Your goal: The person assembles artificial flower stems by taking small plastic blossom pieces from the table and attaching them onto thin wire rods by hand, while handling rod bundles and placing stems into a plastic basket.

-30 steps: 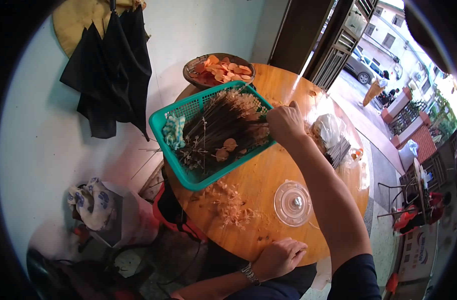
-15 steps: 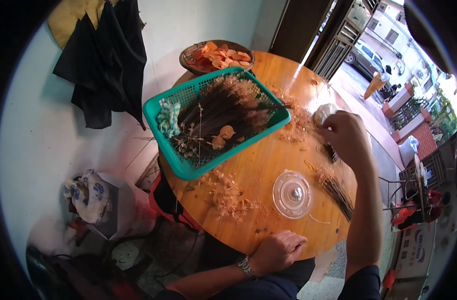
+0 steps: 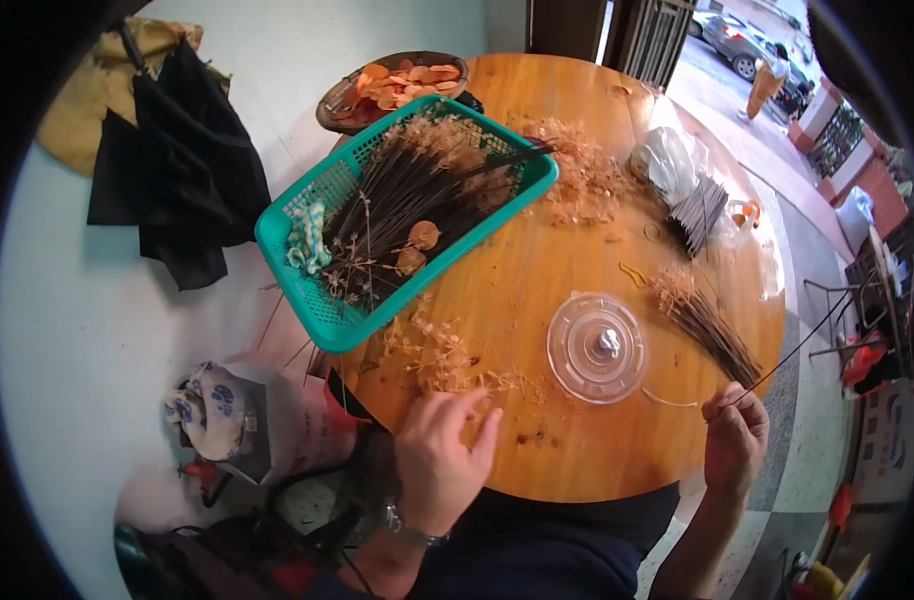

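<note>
My right hand [image 3: 735, 440] is closed in a pinch at the right edge of the round table, on one end of a long thin dark stem [image 3: 803, 346] that slants up to the right. My left hand [image 3: 442, 455] is at the near edge, thumb and fingers apart, just below a loose pile of orange dried sprigs [image 3: 432, 355]. Whether its fingertips touch the sprigs I cannot tell. A clear plastic lid [image 3: 597, 350] with a small silvery lump on it lies between the hands. Beyond my right hand rests a bundle of stemmed dried flowers [image 3: 712, 325].
A green basket [image 3: 447, 268] full of dark-stemmed dried flowers stands at the left, before a bowl of orange petals [image 3: 402, 85]. Farther right are a bundle of bare stems [image 3: 699, 215], a plastic bag [image 3: 667, 165] and more sprigs [image 3: 582, 170]. A black umbrella [image 3: 177, 160] hangs by the wall.
My right hand has come back from the bag and bare stems to the near right edge, now with a thin stem. My left hand has shifted left toward the sprigs and spread its fingers.
</note>
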Tool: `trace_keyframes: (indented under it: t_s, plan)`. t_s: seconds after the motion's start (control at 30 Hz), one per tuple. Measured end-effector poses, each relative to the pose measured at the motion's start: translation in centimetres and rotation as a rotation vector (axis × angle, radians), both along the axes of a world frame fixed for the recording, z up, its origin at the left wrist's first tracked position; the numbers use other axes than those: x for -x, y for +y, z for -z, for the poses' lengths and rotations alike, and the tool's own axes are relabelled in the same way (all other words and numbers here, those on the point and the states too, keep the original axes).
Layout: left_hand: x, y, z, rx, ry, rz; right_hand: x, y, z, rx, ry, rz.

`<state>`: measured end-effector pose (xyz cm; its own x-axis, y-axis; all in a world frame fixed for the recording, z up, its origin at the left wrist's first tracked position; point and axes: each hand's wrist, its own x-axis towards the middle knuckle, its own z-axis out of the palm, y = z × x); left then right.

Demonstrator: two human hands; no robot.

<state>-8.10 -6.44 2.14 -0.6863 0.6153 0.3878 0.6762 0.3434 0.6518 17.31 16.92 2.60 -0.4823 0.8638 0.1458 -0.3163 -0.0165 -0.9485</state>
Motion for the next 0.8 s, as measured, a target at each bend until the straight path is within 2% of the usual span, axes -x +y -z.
trace_keyframes:
  t_s: [0.17,0.27,0.57,0.8]
  plan:
    - [-0.2,2.4,0.4,0.175,0.098,-0.128,0.8,-2.0,1.6,0.058,-0.013,0.056]
    - [-0.2,3.6,0.3,0.286,0.077,-0.188,1.5,-2.8,1.5,-0.003,-0.035,0.077]
    - [0.9,3.0,0.2,0.345,0.087,-0.208,1.4,-3.8,3.2,-0.018,-0.048,0.082]
    - [1.3,2.6,1.2,0.259,0.028,-0.171,1.7,-4.1,3.5,-0.01,-0.011,0.07]
